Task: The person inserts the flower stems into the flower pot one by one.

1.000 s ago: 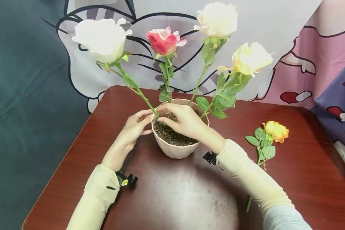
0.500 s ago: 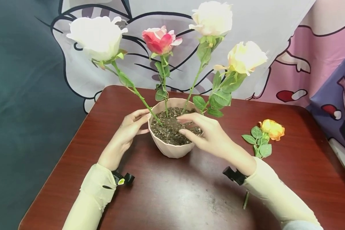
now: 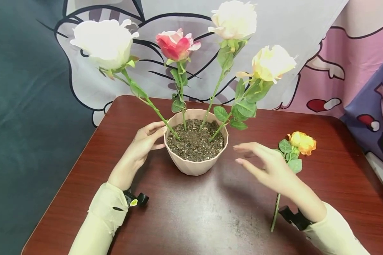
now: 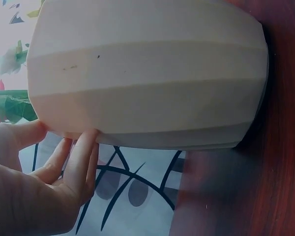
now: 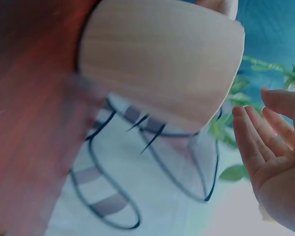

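A pale pink faceted flower pot (image 3: 194,166) filled with dark soil stands on the table. Artificial roses rise from it: a white rose (image 3: 103,42) leaning left, a pink-red rose (image 3: 176,44), a cream rose (image 3: 234,19) and a pale yellow rose (image 3: 271,63). My left hand (image 3: 140,148) touches the pot's left side, thumb tip at the rim and fingertips against the outer wall, as the left wrist view also shows. Right of the pot, my right hand (image 3: 271,168) hovers with thumb and fingers apart, holding nothing. An orange-yellow rose (image 3: 302,143) lies beyond it, its stem partly hidden by that hand.
The reddish-brown table (image 3: 191,219) has its left edge near my left forearm. Behind it hangs a cloth with cartoon prints (image 3: 115,88), and a dark green curtain (image 3: 22,106) is at the left. Dark wrist-worn devices (image 3: 295,217) sit at both cuffs.
My right hand has left the white rose's stem base and moved right, out of the pot and toward the lying orange-yellow rose. My left hand stays at the pot's side.
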Motion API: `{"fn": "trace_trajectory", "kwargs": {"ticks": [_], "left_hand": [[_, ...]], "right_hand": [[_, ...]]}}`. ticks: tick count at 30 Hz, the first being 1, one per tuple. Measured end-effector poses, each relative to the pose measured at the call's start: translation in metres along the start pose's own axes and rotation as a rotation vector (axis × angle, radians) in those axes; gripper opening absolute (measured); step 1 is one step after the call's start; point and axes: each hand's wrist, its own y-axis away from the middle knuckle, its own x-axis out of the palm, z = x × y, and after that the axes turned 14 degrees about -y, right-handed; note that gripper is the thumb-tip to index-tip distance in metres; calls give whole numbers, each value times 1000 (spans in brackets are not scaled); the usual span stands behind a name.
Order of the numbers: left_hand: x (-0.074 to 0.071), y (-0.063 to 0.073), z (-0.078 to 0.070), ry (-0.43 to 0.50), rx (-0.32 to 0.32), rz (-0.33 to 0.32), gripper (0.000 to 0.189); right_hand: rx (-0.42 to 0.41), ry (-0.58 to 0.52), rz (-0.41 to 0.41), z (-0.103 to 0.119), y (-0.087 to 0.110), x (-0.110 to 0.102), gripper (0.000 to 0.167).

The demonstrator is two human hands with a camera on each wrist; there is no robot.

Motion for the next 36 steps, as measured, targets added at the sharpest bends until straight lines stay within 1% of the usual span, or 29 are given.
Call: {"fn": "trace_trajectory", "kwargs": {"ticks": [3,9,11,14,16,19,21,23,25,28,31,36], "left_hand": [[0,0,1,0,0,-1,43],[0,0,-1,3,8,8,44],[0,1,-1,0,6,8,44],[-2,1,-1,-7,-3,4,44],[-2,2,-1,-9,-6,3,44],[-1,2,0,-5,-5,9,44],[-1,1,0,-2,-2,10,44],[-1,2,0,4,0,8,44],[-1,2,0,8,2,7,44],[0,2,-1,7,2,6,44],[-1,2,0,4,-1,4,44],[-1,1,1,6,0,5,44]], "right_hand": [[61,-13,-28,-7,14,-7,43],[250,-202,-43,-22,42,-16,40],[299,-217,-58,-29,51,-17,39],[387,-151,-85,-39,63,-19,35],[461,-72,-84,-44,72,-19,31],[590,21,-40,-48,84,-19,27],[674,46,3,-49,92,-19,28],[742,69,25,-51,99,-19,32],[790,101,20,-53,105,-21,36],[838,163,8,-56,112,-24,40],[881,212,34,-60,117,-27,43],[969,219,73,-63,122,-28,48]]}}
